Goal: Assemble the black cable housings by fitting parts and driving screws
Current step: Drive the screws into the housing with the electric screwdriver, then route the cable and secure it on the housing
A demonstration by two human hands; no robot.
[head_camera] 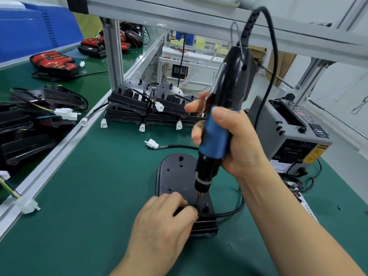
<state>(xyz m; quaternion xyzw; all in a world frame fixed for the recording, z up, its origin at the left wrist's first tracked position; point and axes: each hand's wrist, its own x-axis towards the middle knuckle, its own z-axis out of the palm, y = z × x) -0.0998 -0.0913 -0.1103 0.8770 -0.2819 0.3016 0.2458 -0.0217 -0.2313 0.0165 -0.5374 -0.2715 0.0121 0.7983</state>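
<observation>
A black cable housing (175, 174) lies flat on the green mat in front of me, its cable running to a white connector (152, 144). My right hand (237, 144) grips the blue handle of an electric screwdriver (217, 124) held upright, its bit down on the housing's near end. My left hand (165, 218) lies on that near end with curled fingers pinching at a small black part right beside the bit; the screw itself is hidden.
Several stacked black housings (143, 104) with white plugs stand at the back of the mat. More housings (29, 120) and red-labelled units (53, 61) lie on the belt to the left behind an aluminium rail. A grey tape dispenser (294, 132) stands at the right.
</observation>
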